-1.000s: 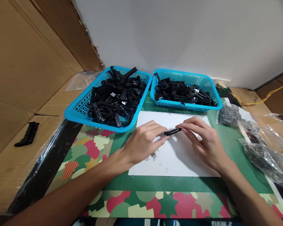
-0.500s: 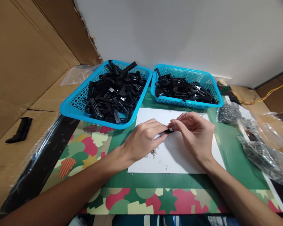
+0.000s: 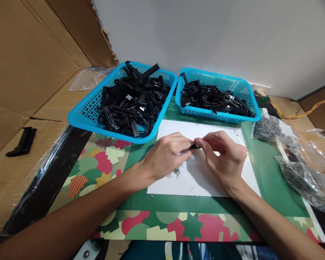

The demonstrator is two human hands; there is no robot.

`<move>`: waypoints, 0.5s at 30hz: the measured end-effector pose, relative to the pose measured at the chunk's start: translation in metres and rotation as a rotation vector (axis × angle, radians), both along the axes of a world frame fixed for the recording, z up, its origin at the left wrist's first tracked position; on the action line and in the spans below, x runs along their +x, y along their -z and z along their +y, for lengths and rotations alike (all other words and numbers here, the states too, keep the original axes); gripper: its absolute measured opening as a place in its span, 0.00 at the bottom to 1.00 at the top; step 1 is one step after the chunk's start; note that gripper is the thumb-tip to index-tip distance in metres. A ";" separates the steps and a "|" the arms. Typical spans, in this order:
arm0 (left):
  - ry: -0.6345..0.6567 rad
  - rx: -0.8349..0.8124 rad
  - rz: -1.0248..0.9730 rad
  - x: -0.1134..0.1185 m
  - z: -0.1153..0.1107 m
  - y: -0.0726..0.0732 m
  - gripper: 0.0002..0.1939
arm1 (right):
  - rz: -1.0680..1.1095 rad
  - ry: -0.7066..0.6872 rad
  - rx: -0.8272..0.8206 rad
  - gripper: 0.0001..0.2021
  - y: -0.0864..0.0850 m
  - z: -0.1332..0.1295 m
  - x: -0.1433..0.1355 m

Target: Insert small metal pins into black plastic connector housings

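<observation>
Over the white sheet (image 3: 206, 180), my left hand (image 3: 166, 155) is closed on a small black plastic part (image 3: 195, 146), most of it hidden by the fingers. My right hand (image 3: 224, 157) is closed in a pinch at the right end of that part. A thin metal tool (image 3: 212, 137) pokes out from between its fingers; its exact kind is hidden. Beneath my left hand lies a small heap of bent wire springs (image 3: 176, 171), and a few loose ones are scattered nearer the sheet's front edge.
Behind my hands stand a large blue basket (image 3: 79, 124) and a smaller one (image 3: 219, 116), both holding many black plastic parts. Plastic bags of tiny metal pieces (image 3: 300, 177) lie at the right. On the left cardboard rests a black plastic piece (image 3: 24, 141). Yellow wires (image 3: 300, 115) run at back right.
The view has shifted slightly. Both hands stay together at the black part, and the right fingers have turned a little, showing more of the thin metal tool.
</observation>
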State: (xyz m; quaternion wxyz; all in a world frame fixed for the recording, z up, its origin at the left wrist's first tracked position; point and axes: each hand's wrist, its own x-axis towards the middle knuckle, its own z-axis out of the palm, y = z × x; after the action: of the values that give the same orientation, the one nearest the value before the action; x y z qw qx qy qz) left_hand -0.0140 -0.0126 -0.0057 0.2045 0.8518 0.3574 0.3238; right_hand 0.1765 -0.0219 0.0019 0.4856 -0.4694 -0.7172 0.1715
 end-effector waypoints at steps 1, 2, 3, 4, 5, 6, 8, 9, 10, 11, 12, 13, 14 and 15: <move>0.001 -0.003 -0.004 0.000 0.000 0.000 0.07 | -0.010 -0.006 -0.001 0.07 0.000 0.000 0.000; 0.002 -0.006 -0.007 0.000 0.001 -0.001 0.07 | -0.016 -0.014 -0.010 0.07 0.000 0.000 -0.001; 0.003 -0.010 -0.009 0.000 0.001 -0.001 0.07 | -0.017 -0.021 -0.025 0.07 -0.001 0.000 -0.001; 0.003 -0.013 -0.011 0.000 0.001 -0.001 0.07 | -0.012 -0.028 -0.047 0.07 -0.001 0.001 -0.002; -0.001 -0.020 -0.014 0.000 0.000 -0.001 0.06 | -0.002 -0.035 -0.072 0.07 -0.002 0.001 -0.002; -0.010 -0.027 -0.019 0.000 0.000 -0.001 0.05 | 0.014 -0.043 -0.094 0.08 -0.003 0.001 -0.001; -0.057 -0.052 -0.045 0.000 -0.001 -0.002 0.04 | 0.069 -0.054 -0.104 0.07 -0.007 0.002 0.002; -0.095 -0.071 -0.071 0.000 -0.001 -0.003 0.04 | 0.105 -0.048 -0.085 0.06 -0.009 0.003 0.005; -0.138 -0.096 -0.104 0.000 -0.002 -0.004 0.05 | 0.145 -0.031 -0.055 0.05 -0.012 0.004 0.009; -0.183 -0.124 -0.143 0.000 -0.002 -0.005 0.05 | 0.186 -0.008 -0.023 0.03 -0.016 0.006 0.013; -0.224 -0.157 -0.191 0.000 -0.002 -0.006 0.05 | 0.216 0.010 -0.005 0.02 -0.020 0.007 0.019; -0.253 -0.198 -0.247 0.000 -0.003 -0.007 0.06 | 0.225 0.013 -0.010 0.02 -0.023 0.008 0.024; -0.267 -0.247 -0.309 0.001 -0.003 -0.007 0.07 | 0.202 -0.009 -0.038 0.04 -0.026 0.009 0.029; -0.266 -0.302 -0.370 0.002 -0.003 -0.008 0.08 | 0.138 -0.064 -0.093 0.06 -0.028 0.008 0.032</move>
State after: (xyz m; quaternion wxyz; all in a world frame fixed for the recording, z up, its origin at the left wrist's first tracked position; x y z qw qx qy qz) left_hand -0.0124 -0.0158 0.0022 0.3466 0.6836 0.4668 0.4412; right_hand 0.2086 -0.0135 0.0297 0.5059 -0.4555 -0.6878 0.2521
